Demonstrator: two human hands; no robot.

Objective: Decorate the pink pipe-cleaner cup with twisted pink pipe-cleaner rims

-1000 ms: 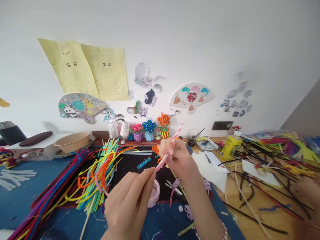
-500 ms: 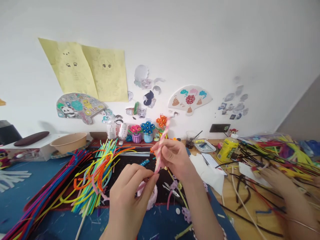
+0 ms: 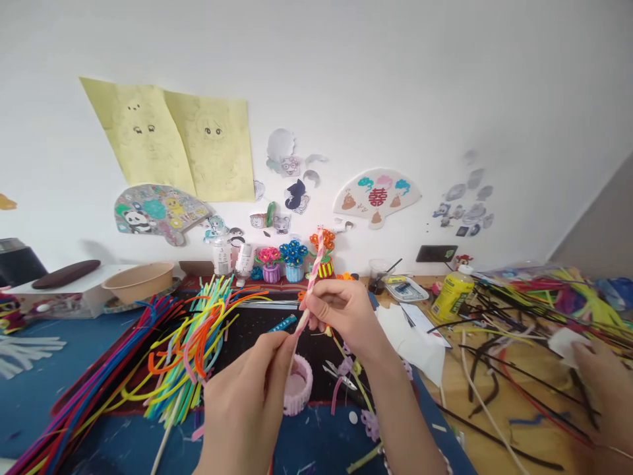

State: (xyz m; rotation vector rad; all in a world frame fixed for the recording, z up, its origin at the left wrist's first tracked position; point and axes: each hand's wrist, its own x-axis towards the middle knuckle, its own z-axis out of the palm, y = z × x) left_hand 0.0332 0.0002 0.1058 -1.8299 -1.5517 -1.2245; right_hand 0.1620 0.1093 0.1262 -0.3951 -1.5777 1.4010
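A pink-and-white twist of pipe cleaners (image 3: 318, 267) rises between my hands, leaning slightly to the right at its top. My left hand (image 3: 252, 389) pinches its lower end between thumb and forefinger. Higher up, my right hand (image 3: 341, 310) grips the same twist with thumb and fingers. Just below them a small pale-pink ribbed pot (image 3: 297, 389) stands on the dark mat. Right of the pot, partly behind my right forearm, lie scissors (image 3: 340, 376) and purple pipe-cleaner flowers (image 3: 370, 424).
A large bundle of coloured pipe cleaners (image 3: 192, 356) lies left. Finished flower pots (image 3: 295, 264) line the wall. Right are a yellow glue bottle (image 3: 452, 297), white paper (image 3: 415, 343) and black pipe cleaners (image 3: 514, 432). Another person's hand (image 3: 593, 369) holds a white piece at far right.
The twist has swung from a rightward slant to nearly upright, and my right hand has shifted slightly left. At far right, the other person's hand has lifted the white piece.
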